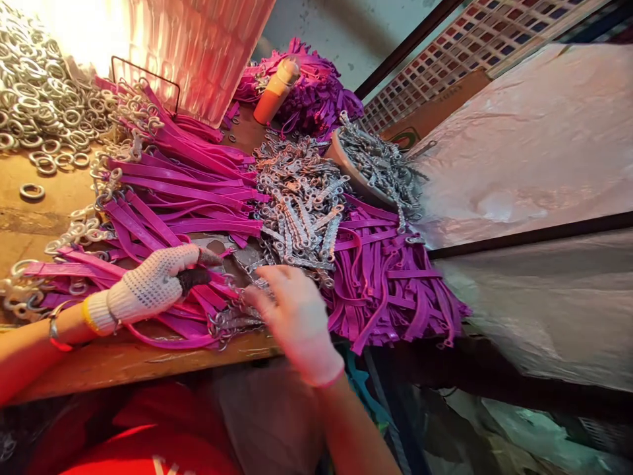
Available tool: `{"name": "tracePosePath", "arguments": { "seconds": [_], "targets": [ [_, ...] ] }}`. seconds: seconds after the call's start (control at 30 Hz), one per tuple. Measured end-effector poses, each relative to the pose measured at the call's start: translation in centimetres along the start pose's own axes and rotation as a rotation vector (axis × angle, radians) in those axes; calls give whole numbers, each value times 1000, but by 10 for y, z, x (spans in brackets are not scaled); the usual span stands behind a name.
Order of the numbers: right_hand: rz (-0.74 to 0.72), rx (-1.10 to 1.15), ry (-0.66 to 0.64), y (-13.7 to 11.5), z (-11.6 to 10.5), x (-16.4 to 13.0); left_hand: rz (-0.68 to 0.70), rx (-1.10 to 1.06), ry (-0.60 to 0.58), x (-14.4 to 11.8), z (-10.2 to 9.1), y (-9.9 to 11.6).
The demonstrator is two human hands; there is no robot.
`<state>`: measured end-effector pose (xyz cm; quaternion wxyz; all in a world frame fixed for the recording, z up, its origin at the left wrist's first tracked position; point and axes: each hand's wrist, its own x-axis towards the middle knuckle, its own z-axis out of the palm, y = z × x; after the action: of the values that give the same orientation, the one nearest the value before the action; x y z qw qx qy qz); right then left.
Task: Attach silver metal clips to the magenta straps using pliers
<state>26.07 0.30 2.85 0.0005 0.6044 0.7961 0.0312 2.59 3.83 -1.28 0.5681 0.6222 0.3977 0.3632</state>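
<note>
no writing can be read; the print on the cardboard box is too blurred.

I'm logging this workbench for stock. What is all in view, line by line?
straps: many, magenta, heaped across the bench
metal chain pieces: many, silver, piled mid-bench
rings: many, silver, heaped far left
bowl: one, tan, full of chain, behind the pile
bottle: one, orange, lying at the back
bench: one, brown wood
plastic sheet: clear, at right
left hand: white dotted glove, closed on a dark piece over the straps
right hand: white glove, blurred, on chain pieces at the bench edge
</note>
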Motion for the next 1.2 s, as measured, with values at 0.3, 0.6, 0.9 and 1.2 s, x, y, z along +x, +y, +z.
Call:
{"name": "tracePosePath", "arguments": {
  "seconds": [0.3, 0.6, 0.9, 1.2],
  "targets": [
    [206, -70, -154, 63, 58, 2, -586, -838, -76, -1, -2, 30],
    [215, 635, 314, 34, 37, -7, -492, -674, -5, -2, -4, 29],
    [-133, 599, 307, -50, 2, 17, -223, -244, 87, -5, -2, 15],
    [-344, 286, 341, -64, 17, 20, -275, -477, -42, -9, 2, 12]
  ]
}}
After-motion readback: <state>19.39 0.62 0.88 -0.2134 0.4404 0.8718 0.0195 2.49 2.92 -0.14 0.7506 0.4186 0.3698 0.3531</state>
